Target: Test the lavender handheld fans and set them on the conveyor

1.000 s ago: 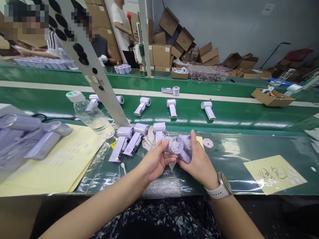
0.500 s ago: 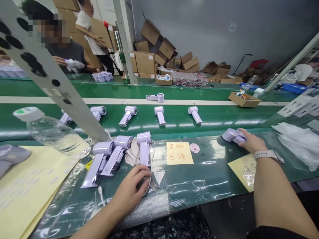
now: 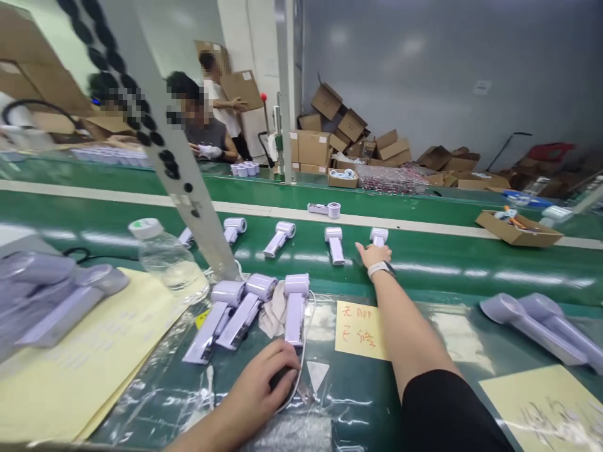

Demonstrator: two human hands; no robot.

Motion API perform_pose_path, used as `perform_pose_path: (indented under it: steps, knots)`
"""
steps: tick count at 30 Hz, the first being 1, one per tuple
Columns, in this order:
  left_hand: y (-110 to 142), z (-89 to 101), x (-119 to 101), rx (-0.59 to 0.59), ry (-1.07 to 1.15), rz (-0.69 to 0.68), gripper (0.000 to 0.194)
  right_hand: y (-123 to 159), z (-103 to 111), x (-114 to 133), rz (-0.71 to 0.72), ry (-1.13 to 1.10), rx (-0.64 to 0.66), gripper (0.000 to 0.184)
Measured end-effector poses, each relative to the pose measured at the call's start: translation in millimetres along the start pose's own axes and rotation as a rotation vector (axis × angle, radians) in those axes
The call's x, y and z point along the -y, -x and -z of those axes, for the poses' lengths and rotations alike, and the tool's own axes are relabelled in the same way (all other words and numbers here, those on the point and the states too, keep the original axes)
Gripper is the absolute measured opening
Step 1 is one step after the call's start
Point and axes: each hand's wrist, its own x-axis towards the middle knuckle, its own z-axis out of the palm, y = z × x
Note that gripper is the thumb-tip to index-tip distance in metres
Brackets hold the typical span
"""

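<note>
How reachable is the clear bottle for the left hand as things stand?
Probably yes. The bottle stands near the left hand, its near side uncovered. Two lilac devices lie between them, so the hand would likely have to go over or around.

Left of centre, a clear plastic bottle (image 3: 166, 260) with a white and green cap sits by the foot of a slanting metal post (image 3: 176, 157). Over at the upper middle, cardboard boxes (image 3: 313, 149) lie heaped against the grey wall (image 3: 414, 69). An open carton (image 3: 521, 231) at right has orange-handled tools (image 3: 513, 216) in it; a person in a dark sleeveless top (image 3: 210, 135) is at upper left.
</note>
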Motion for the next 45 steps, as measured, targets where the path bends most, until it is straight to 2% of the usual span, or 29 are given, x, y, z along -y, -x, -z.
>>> perform_pose_path:
  steps: [2, 4, 6, 8, 10, 11, 13, 14, 15, 17, 19, 22, 25, 28, 30, 33, 36, 40, 42, 45]
  knots:
    - [-0.9, 1.8, -4.2, 0.01, 0.021, 0.019, 0.021, 15.8, -12.8, 38.8, 0.058, -0.012, 0.031, 0.037]
    - [-1.1, 3.6, -7.3, 0.024, 0.049, 0.034, 0.018, 31.2, -13.9, 63.3, 0.137, -0.03, 0.081, 0.038]
    - [-0.4, 4.4, -7.5, 0.032, 0.088, 0.042, 0.018, 45.2, -4.4, 72.8, 0.227, -0.057, 0.146, 0.035]
    - [0.5, 4.4, -5.9, 0.025, 0.172, 0.066, 0.025, 62.2, 10.5, 71.3, 0.334, -0.097, 0.206, 0.03]
    - [-0.6, 5.3, -5.9, 0.002, 0.399, 0.129, 0.037, 88.9, 24.6, 65.6, 0.458, -0.147, 0.232, 0.032]
    - [-2.3, 6.8, -7.6, -0.032, 0.567, 0.152, 0.046, 107.1, 30.1, 62.9, 0.526, -0.177, 0.232, 0.035]
    - [-7.8, 13.3, -14.4, -0.159, 0.935, 0.154, 0.079, 151.5, 37.1, 59.9, 0.711, -0.277, 0.216, 0.043]
    - [-10.7, 18.1, -18.7, -0.283, 1.053, 0.118, 0.091, 175.5, 39.1, 59.9, 0.821, -0.354, 0.194, 0.048]
    - [-12.9, 23.6, -22.9, -0.396, 1.13, 0.107, 0.092, 198.8, 40.3, 60.7, 0.902, -0.418, 0.175, 0.052]
    - [-12.2, 35.9, -28.3, -0.494, 1.21, 0.166, 0.08, 237.5, 41.6, 63.9, 0.961, -0.525, 0.184, 0.056]
    - [-3.5, 49.0, -27.5, -0.518, 1.26, 0.247, 0.07, 261.0, 41.5, 68.0, 0.927, -0.635, 0.308, 0.053]
    - [18.0, 69.8, -15.0, -0.577, 1.3, 0.29, 0.069, 276.3, 33.8, 77.3, 0.757, -0.758, 0.521, 0.044]
    - [34.5, 87.9, -1.6, -0.658, 1.222, 0.23, 0.068, 293.0, 12.6, 94.0, 0.618, -0.582, 0.534, 0.032]
    - [42.0, 97.7, 1.1, -0.678, 1.138, 0.146, 0.07, 315.5, -7.1, 108.0, 0.679, -0.482, 0.579, 0.009]
    - [44.9, 100.1, -1.6, -0.673, 1.113, 0.111, 0.07, 325.4, -8.3, 107.6, 0.751, -0.5, 0.672, 0.008]
    - [47.2, 100.9, -6.2, -0.645, 1.098, 0.109, 0.072, 328.1, 6.4, 92.5, 0.825, -0.589, 0.851, 0.013]
    - [42.9, 100.6, -9.4, -0.661, 1.099, 0.083, 0.073, 324.7, 21.2, 75.1, 0.716, -0.769, 0.9, 0.017]
    - [27.5, 96.8, -17.7, -0.673, 1.217, 0.073, 0.073, 325.3, 23.3, 66.8, 0.513, -1.078, 1.005, 0.033]
    - [19.3, 92.3, -23.7, -0.636, 1.296, 0.074, 0.076, 328.2, 21.3, 66.4, 0.47, -1.2, 1.034, 0.032]
    - [10.6, 84.4, -31.9, -0.617, 1.39, 0.049, 0.078, 331.8, 19.7, 64.3, 0.475, -1.296, 0.992, 0.031]
